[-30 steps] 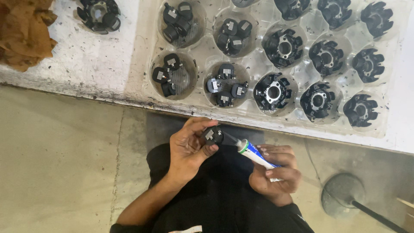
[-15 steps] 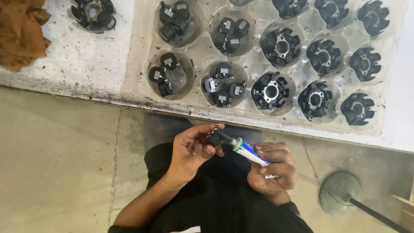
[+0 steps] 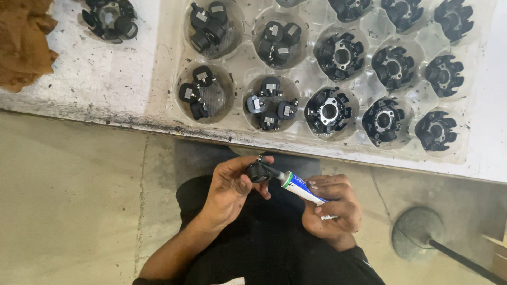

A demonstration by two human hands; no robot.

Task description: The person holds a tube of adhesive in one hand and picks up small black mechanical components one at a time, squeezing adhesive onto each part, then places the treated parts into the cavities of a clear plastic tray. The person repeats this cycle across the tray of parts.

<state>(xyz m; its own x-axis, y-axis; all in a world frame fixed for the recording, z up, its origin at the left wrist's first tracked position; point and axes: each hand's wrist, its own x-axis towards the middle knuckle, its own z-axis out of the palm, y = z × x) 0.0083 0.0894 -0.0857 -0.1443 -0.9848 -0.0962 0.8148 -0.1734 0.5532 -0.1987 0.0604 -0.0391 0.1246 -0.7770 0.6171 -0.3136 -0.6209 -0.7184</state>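
The left hand (image 3: pixel 229 187) grasps a small black plastic part (image 3: pixel 259 172) between thumb and fingers, below the near edge of the desk (image 3: pixel 95 79) and above the person's lap. The right hand (image 3: pixel 332 208) is clenched around a small blue-and-white tube (image 3: pixel 303 189), whose dark nozzle touches the part. Doing this well probably means a gentle squeeze with the nozzle tip resting on one spot (too much pressure would likely flood the part), and the left fingers kept off the place being coated.

On the desk a clear plastic tray (image 3: pixel 243 63) runs along the near edge. Its left pockets hold loose small black parts (image 3: pixel 270 103); the pockets toward the right hold black ring-shaped assemblies (image 3: pixel 328 110). One more assembly (image 3: pixel 110 18) sits apart near the far left corner, beside a brown cloth (image 3: pixel 24 42). A round stand base (image 3: pixel 417 232) rests on the floor at right.
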